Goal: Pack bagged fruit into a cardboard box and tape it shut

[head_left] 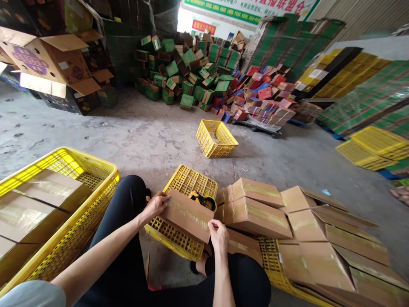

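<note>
Here, the left hand (155, 206) grasps a carton (187, 216); whether the right hand (219, 236) grips it, I cannot tell; beyond, a banner (252, 11) reads "直播联盟仓".

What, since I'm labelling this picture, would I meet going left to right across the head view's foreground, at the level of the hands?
Large yellow crate → dark-trousered knee → left hand → taped carton → right hand → group of cartons
</note>
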{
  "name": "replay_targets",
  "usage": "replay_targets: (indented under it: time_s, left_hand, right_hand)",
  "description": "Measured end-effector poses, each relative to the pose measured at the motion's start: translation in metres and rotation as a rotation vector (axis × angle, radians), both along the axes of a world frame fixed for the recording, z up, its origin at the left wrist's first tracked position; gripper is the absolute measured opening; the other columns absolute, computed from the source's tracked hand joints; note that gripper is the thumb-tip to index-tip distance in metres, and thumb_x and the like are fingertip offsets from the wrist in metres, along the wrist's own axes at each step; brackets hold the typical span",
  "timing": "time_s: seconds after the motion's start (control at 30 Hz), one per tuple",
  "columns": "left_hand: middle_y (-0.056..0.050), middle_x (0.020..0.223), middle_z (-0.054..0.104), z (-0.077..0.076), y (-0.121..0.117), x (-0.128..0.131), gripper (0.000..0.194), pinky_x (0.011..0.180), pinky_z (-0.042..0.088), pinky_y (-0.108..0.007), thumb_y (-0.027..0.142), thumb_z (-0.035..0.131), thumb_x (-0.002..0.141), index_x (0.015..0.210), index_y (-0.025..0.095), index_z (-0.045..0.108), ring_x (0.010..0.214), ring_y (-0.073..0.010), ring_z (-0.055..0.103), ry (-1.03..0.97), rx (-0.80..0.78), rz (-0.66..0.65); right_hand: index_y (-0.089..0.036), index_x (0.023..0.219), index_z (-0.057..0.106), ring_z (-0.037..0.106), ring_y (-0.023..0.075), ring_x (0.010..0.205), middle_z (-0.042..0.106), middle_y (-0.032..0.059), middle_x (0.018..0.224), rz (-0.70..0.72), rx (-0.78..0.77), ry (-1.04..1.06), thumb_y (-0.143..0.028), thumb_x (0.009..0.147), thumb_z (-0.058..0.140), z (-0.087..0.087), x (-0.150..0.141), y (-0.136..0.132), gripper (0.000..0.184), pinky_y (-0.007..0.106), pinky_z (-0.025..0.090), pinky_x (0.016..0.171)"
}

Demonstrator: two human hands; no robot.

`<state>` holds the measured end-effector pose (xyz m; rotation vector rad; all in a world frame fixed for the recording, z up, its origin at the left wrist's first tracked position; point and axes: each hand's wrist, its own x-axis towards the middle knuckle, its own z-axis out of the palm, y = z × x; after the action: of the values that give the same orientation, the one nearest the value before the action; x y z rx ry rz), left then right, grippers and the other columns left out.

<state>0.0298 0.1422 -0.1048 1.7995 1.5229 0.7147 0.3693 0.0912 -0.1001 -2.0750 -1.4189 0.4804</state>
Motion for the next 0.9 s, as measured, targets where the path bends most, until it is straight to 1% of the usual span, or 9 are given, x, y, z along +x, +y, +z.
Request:
replay_targets:
  time_s: [0.1, 0.2, 0.33, 0.5, 0.6, 0.67, 0.77, 0.83, 0.9]
  left_hand:
    - [-0.010, 0.121, 0.071, -0.001, 0.000, 0.001, 0.037, 0.094, 0.054, -0.029, 0.014, 0.062, 0.088, 0.117, 0.022, 0.084, 0.102, -0.0233, 0.073, 0.003, 0.015, 0.008]
    - [-0.010, 0.117, 0.072, -0.003, 0.000, 0.002, 0.032, 0.093, 0.054, -0.030, 0.018, 0.062, 0.091, 0.113, 0.022, 0.085, 0.098, -0.0230, 0.073, -0.012, 0.021, 0.029]
    - [-0.010, 0.111, 0.073, -0.006, 0.003, 0.003, 0.027, 0.091, 0.053, -0.030, 0.022, 0.062, 0.094, 0.108, 0.021, 0.086, 0.100, -0.0241, 0.073, -0.048, 0.020, 0.089]
    - [-0.009, 0.103, 0.074, -0.007, 0.008, 0.006, 0.024, 0.086, 0.053, -0.029, 0.021, 0.065, 0.091, 0.105, 0.018, 0.085, 0.092, -0.0217, 0.072, -0.078, 0.015, 0.153]
    - [-0.007, 0.098, 0.074, -0.007, 0.010, 0.008, 0.021, 0.083, 0.054, -0.029, 0.020, 0.067, 0.088, 0.102, 0.017, 0.083, 0.086, -0.0199, 0.071, -0.115, -0.024, 0.212]
    - [-0.006, 0.098, 0.075, -0.009, 0.012, 0.009, 0.020, 0.084, 0.055, -0.029, 0.020, 0.068, 0.087, 0.103, 0.017, 0.080, 0.086, -0.0199, 0.071, -0.138, -0.043, 0.243]
    - [-0.009, 0.109, 0.076, -0.012, 0.013, 0.010, 0.027, 0.089, 0.057, -0.032, 0.023, 0.069, 0.085, 0.111, 0.016, 0.076, 0.094, -0.0217, 0.073, -0.150, -0.054, 0.265]
    - [-0.012, 0.118, 0.076, -0.014, 0.013, 0.010, 0.039, 0.093, 0.057, -0.035, 0.029, 0.070, 0.086, 0.122, 0.015, 0.073, 0.102, -0.0245, 0.075, -0.193, -0.096, 0.286]
    - [-0.016, 0.125, 0.076, -0.015, 0.014, 0.009, 0.054, 0.097, 0.057, -0.038, 0.038, 0.072, 0.085, 0.132, 0.013, 0.069, 0.110, -0.0294, 0.075, -0.281, -0.195, 0.299]
  right_hand:
    - [-0.024, 0.082, 0.080, 0.076, 0.0282, 0.080, 0.080, 0.0085, 0.085, -0.002, -0.001, -0.011, -0.037, 0.078, 0.065, 0.000, 0.000, 0.002, 0.021, 0.036, 0.056, 0.077]
    - [-0.024, 0.080, 0.078, 0.076, 0.0279, 0.079, 0.079, 0.0079, 0.083, -0.007, 0.002, -0.019, -0.037, 0.077, 0.065, -0.002, 0.000, 0.003, 0.018, 0.036, 0.056, 0.076]
    - [-0.023, 0.081, 0.077, 0.076, 0.0288, 0.080, 0.079, 0.0092, 0.084, -0.013, 0.000, -0.016, -0.037, 0.077, 0.065, -0.005, -0.001, 0.003, 0.019, 0.036, 0.056, 0.077]
    - [-0.023, 0.082, 0.075, 0.076, 0.0274, 0.080, 0.079, 0.0084, 0.084, -0.023, -0.019, 0.006, -0.038, 0.078, 0.065, -0.006, -0.001, 0.003, 0.018, 0.035, 0.056, 0.079]
    - [-0.022, 0.086, 0.076, 0.077, 0.0284, 0.084, 0.081, 0.0102, 0.088, -0.036, -0.039, 0.014, -0.039, 0.078, 0.066, -0.007, 0.001, 0.003, 0.021, 0.036, 0.057, 0.082]
    - [-0.019, 0.097, 0.077, 0.078, 0.0294, 0.088, 0.082, 0.0126, 0.094, -0.045, -0.055, 0.018, -0.039, 0.078, 0.067, -0.009, 0.002, 0.003, 0.029, 0.037, 0.057, 0.082]
    - [-0.016, 0.114, 0.077, 0.079, 0.0298, 0.091, 0.083, 0.0150, 0.104, -0.045, -0.086, 0.033, -0.039, 0.079, 0.067, -0.011, 0.004, 0.005, 0.043, 0.036, 0.059, 0.083]
    - [-0.016, 0.117, 0.078, 0.080, 0.0297, 0.092, 0.084, 0.0142, 0.105, -0.035, -0.111, 0.045, -0.038, 0.080, 0.067, -0.014, 0.005, 0.006, 0.044, 0.036, 0.059, 0.083]
    - [-0.017, 0.115, 0.079, 0.080, 0.0297, 0.093, 0.084, 0.0128, 0.104, -0.023, -0.138, 0.054, -0.037, 0.082, 0.066, -0.017, 0.006, 0.006, 0.042, 0.035, 0.060, 0.083]
